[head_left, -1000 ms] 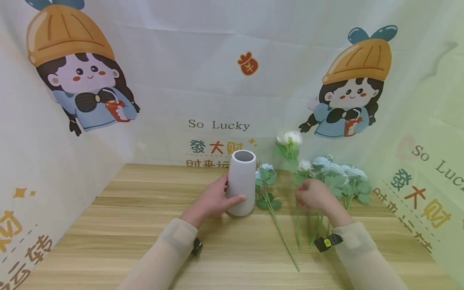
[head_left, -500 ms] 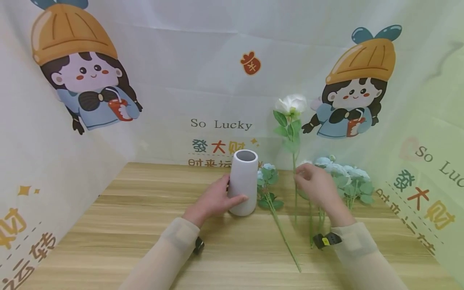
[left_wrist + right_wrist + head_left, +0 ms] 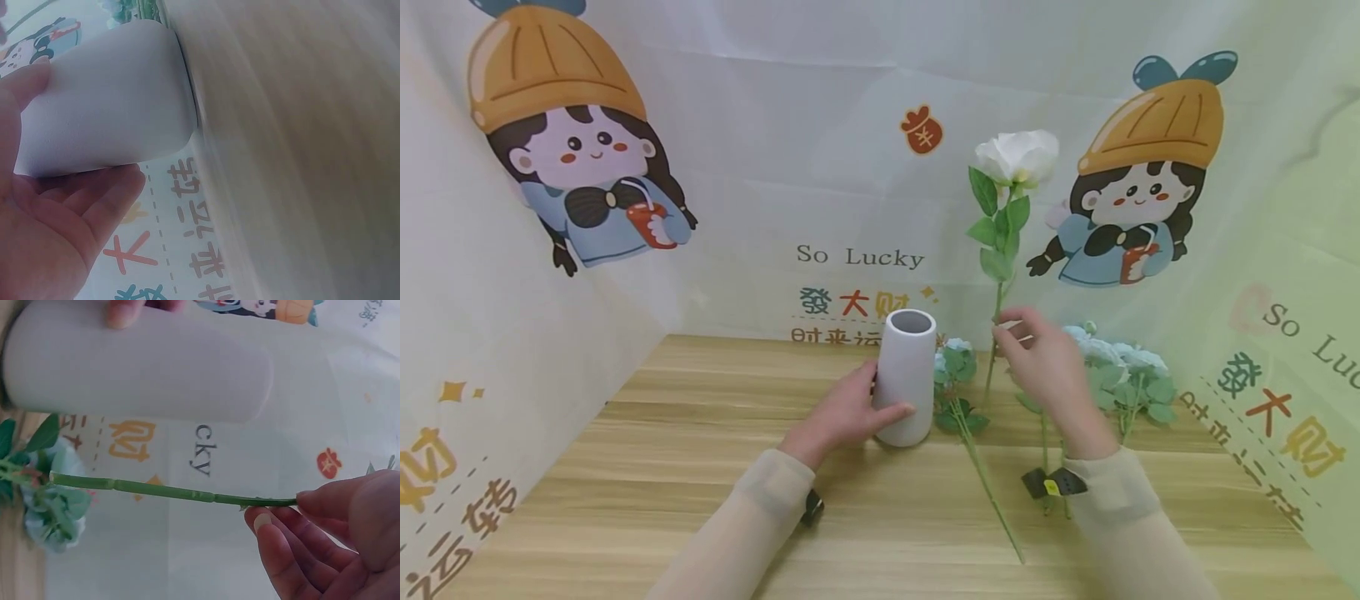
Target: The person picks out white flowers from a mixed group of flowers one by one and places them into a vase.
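Observation:
A tapered white vase stands upright on the wooden table, its round mouth facing up. My left hand grips it from the left, thumb across the front and fingers behind, as the left wrist view also shows. To the right of the vase, my right hand pinches the green stem of a white rose-like flower between thumb and fingers. The bloom is up, and the cut stem end hangs above the table. A blue flower sprig lies between the vase and my right hand.
More light blue flowers with green leaves lie at the right, behind my right forearm. The sprig's long stem reaches toward the front of the table. A printed cloth hangs at the back and sides.
My right hand has lifted the white flower from beside the others and brought it up and slightly left, toward the vase. The left hand stays on the vase.

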Motion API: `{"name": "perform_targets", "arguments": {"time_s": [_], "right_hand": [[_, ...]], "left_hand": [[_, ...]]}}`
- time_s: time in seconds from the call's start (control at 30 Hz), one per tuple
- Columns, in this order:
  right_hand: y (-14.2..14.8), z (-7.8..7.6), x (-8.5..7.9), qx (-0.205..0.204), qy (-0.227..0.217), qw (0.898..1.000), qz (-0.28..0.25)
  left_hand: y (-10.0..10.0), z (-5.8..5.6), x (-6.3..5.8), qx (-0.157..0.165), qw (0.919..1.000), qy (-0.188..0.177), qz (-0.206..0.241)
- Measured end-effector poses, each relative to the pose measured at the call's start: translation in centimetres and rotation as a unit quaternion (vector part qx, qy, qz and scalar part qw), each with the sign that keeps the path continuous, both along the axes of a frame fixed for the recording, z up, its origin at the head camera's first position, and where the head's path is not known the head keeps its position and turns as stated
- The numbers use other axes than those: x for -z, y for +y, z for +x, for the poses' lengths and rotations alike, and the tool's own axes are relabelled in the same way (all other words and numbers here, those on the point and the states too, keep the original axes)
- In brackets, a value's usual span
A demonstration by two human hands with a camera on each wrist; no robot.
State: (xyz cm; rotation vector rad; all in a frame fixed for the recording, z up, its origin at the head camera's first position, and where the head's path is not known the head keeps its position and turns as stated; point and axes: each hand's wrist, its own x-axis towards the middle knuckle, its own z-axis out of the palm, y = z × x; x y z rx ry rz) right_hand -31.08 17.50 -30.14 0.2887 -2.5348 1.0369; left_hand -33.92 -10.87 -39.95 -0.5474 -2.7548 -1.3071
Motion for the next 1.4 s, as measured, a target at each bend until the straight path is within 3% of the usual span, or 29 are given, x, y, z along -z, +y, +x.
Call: {"name": "perform_targets", "arguments": {"time_s": [0.17, 0.33, 0.57, 0.7, 0.87, 1.13, 1.23, 1.4], "right_hand": [[-1.0, 0.3, -0.8, -0.001, 0.059, 0.998, -0.03], [-1.9, 0.5, -1.3, 0.004, 0.135, 0.988, -0.078], [-2.9, 0.7, -1.9, 0.002, 0.25, 0.955, -0.16], [-3.6, 0.7, -2.1, 0.003, 0.29, 0.939, -0.185], [-4.2, 0.4, -2.0, -0.007, 0.318, 0.926, -0.205], [-4.9, 0.3, -1.7, -0.017, 0.339, 0.916, -0.215], [-5.1, 0.4, -1.7, -0.016, 0.328, 0.919, -0.22], [-5.8, 0.1, -1.0, -0.032, 0.298, 0.932, -0.202]], "left_hand": [[-0.1, 0.0, 0.0, 0.001, 1.0, -0.002, 0.0], [0.0, -0.1, 0.1, 0.002, 1.0, -0.004, 0.002], [0.0, -0.1, 0.2, 0.0, 1.0, -0.001, 0.0], [0.0, 0.0, 0.2, -0.003, 1.0, -0.003, -0.002], [0.0, 0.0, 0.1, -0.002, 1.0, 0.002, -0.003], [0.0, 0.0, 0.0, -0.002, 1.0, 0.001, -0.006], [0.0, 0.1, -0.1, -0.001, 1.0, -0.003, -0.004], [-0.1, 0.0, 0.0, 0.002, 1.0, -0.003, -0.001]]}}
